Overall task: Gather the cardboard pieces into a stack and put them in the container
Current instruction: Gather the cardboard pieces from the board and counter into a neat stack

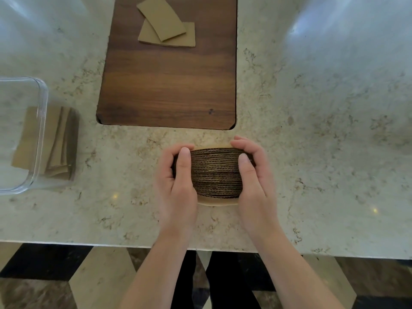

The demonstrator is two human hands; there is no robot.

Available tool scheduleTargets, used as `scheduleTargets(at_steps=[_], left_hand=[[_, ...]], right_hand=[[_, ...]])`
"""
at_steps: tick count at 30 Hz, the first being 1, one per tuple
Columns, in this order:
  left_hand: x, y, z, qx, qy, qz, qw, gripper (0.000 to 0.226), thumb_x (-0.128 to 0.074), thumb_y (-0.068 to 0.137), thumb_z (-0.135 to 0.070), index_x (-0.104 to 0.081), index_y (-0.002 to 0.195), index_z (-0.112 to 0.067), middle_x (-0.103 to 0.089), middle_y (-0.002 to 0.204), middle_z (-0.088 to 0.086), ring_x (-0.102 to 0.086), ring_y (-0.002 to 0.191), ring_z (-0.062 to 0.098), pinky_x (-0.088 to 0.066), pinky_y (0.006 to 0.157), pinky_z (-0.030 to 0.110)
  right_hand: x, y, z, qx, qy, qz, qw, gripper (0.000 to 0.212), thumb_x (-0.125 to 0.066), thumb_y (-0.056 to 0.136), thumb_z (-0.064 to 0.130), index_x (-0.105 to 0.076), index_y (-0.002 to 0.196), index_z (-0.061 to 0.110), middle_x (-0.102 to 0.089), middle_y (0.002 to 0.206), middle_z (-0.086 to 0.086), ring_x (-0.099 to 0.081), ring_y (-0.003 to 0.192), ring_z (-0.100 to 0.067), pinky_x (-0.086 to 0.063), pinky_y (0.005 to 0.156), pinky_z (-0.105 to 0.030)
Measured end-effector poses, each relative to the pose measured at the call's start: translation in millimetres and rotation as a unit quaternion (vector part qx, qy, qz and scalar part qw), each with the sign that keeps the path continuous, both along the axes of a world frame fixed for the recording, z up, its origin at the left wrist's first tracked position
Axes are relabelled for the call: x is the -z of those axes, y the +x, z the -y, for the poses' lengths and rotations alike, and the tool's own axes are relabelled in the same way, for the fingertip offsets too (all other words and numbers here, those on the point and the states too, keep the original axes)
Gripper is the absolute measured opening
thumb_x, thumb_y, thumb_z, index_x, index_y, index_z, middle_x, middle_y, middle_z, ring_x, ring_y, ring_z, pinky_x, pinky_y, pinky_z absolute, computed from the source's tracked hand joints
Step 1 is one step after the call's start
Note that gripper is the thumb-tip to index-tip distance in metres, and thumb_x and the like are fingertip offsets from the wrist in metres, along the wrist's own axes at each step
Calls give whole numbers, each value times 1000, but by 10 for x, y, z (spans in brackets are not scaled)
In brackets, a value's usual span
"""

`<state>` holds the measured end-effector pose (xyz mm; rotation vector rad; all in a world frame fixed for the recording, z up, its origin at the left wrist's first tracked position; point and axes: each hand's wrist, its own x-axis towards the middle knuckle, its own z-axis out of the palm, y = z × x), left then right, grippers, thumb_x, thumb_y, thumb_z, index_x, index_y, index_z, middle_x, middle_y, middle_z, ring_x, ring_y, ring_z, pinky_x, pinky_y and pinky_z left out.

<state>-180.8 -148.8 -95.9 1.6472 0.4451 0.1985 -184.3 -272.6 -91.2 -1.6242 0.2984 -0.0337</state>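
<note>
The left hand [178, 175] and right hand [254, 172] press in on a stack [216, 172] of cardboard from either side, thumbs laid over its corrugated edges, fingers curled behind. The stack stands on edge on the counter [312, 130] close to its near edge, probably so the pieces can be squared up and carried as one block. Two loose pieces [165, 25] lie overlapped on the far end of the wooden board [167, 90], not yet gathered. The glass container [42, 121] sits at the counter's left edge, well apart from the hands; more cardboard [60, 143] shows at its near right wall, though whether inside or beside it is unclear.
</note>
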Motion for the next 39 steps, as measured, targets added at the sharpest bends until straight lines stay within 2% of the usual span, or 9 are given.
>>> scheduleTargets(at_steps=[6,9,18,25,28,30,33,35,39], left_hand=[[-32,3,42,-40,9,-12,999,18,-57,103,-25,-73,98,-30,-76,96,-16,-71,92,5,-55,77,21],[-30,24,41,-42,11,-20,999,17,-57,101,-28,-73,99,-25,-76,95,-12,-71,91,13,-58,79,35],[-3,11,39,-38,-1,-28,999,26,-54,98,-46,-73,102,-28,-75,97,-10,-71,94,16,-60,83,44],[18,-15,33,-28,-7,-15,999,17,-55,101,-45,-71,101,-40,-74,99,-18,-70,96,8,-57,86,31],[6,-26,43,-30,-15,-30,999,26,-54,98,-51,-74,104,-35,-75,100,-20,-70,97,3,-55,83,18],[8,-35,28,-32,-14,-30,999,29,-54,96,-53,-74,104,-33,-75,99,-20,-70,96,2,-53,81,14],[30,-35,15,-33,-21,-22,999,31,-54,95,-52,-74,103,-31,-75,99,-17,-70,96,8,-55,83,24],[18,-14,22,-34,-27,-23,999,32,-54,95,-52,-74,103,-29,-75,99,-14,-71,97,12,-58,84,33],[-30,0,35,-28,-31,-23,999,30,-54,96,-50,-74,104,-30,-75,100,-10,-71,99,16,-60,88,40]], right_hand=[[-5,53,42,16,-41,17,999,25,-48,100,34,-67,115,30,-70,111,18,-66,103,-9,-51,83,-17],[-5,113,121,-11,-62,16,998,27,-48,97,40,-68,113,31,-72,111,17,-68,103,-10,-53,84,-20],[-39,137,177,-53,-89,-4,995,24,-51,98,32,-68,112,23,-72,104,13,-68,99,-12,-55,85,-32],[-365,959,223,-55,-158,5,986,9,-62,97,25,-66,103,30,-69,98,16,-64,86,13,-50,76,-9],[-464,1790,-100,-97,-255,-18,962,20,-62,98,35,-67,115,26,-64,103,19,-61,94,8,-42,72,-12],[-463,2251,-377,-124,-295,-28,947,27,-60,99,35,-69,120,20,-67,106,10,-66,101,-9,-45,74,-20],[-309,2651,-653,-133,-341,-33,930,28,-61,101,34,-71,121,17,-72,110,1,-69,109,-20,-49,76,-28],[-238,2787,-758,-111,-353,-34,928,38,-62,101,39,-65,133,19,-69,129,1,-59,126,-23,-50,94,-35],[-154,2938,-830,-72,-388,-34,918,61,-69,94,53,-56,144,21,-63,142,2,-47,138,-24,-35,109,-45]])
